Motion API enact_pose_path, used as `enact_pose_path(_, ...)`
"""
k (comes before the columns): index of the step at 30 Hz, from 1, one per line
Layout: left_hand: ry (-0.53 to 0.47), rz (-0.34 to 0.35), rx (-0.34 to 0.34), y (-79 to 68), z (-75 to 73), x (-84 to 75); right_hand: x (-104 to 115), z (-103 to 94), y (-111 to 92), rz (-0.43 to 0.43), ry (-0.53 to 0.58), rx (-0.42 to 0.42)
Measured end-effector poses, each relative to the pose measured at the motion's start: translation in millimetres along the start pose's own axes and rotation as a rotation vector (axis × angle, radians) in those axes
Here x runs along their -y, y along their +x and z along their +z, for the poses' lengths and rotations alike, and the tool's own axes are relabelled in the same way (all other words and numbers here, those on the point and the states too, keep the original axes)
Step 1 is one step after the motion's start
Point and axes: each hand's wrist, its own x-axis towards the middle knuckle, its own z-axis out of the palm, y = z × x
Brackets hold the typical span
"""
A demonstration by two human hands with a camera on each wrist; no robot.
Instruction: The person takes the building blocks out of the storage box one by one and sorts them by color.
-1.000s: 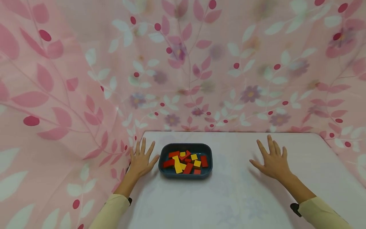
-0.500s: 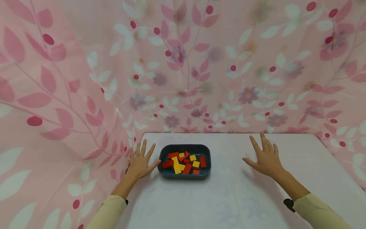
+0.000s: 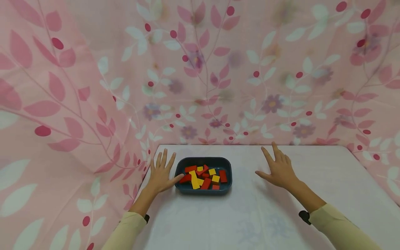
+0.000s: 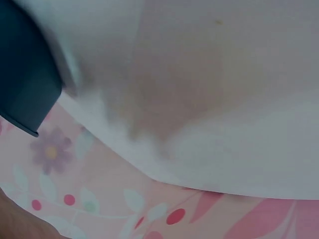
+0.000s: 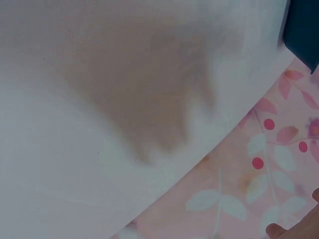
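Observation:
A dark blue bin (image 3: pixel 203 192) on the white table holds several red and yellow blocks. Among them are a long yellow block (image 3: pixel 194 180), a red block (image 3: pixel 206 183) and a yellow cube (image 3: pixel 215 178). My left hand (image 3: pixel 160 177) is spread at the bin's left side, its thumb overlapping the left rim in the head view. To the right of the bin, my right hand (image 3: pixel 281 173) hovers with fingers spread, holding nothing. In the left wrist view part of the bin (image 4: pixel 25 64) shows at the upper left; in the right wrist view, the bin (image 5: pixel 304 30) is cut off at the upper right.
The white table (image 3: pixel 218 222) has its far edge along a pink floral curtain (image 3: pixel 218 86). More of that curtain hangs close along the left side (image 3: pixel 62 139). Hand shadows fall on the tabletop in both wrist views.
My right hand has moved left toward the bin. My left hand has shifted slightly right, and its thumb now overlaps the bin's rim. The blocks stay as they were.

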Motion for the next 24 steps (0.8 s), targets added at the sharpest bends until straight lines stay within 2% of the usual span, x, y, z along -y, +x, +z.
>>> enact_pose_path(4, 0.021, 0.037, -0.003, 4.2, 0.4, -5.3, 9.0, 3.0, 4.0, 0.000, 0.011, 0.051)
enact_pose_path(8, -0.020, 0.061, 0.013, 5.6, 8.2, -9.0, 16.9, 8.7, 10.2, -0.012, 0.034, 0.072)
enact_pose_path(10, -0.056, 0.065, 0.046, 6.1, 14.4, -11.0, 21.2, 10.8, 13.9, -0.015, 0.058, 0.081)
enact_pose_path(15, -0.169, 0.091, 0.178, 10.3, 28.9, -15.8, 34.2, 16.4, 24.1, -0.019, 0.098, 0.116)
enact_pose_path(19, -0.247, 0.114, 0.232, 17.9, 34.4, -18.1, 49.3, 25.5, 33.2, -0.016, 0.133, 0.175)
enact_pose_path(24, -0.289, 0.129, 0.313, 23.8, 37.5, -17.1, 69.2, 38.7, 41.3, -0.056, 0.223, 0.214)
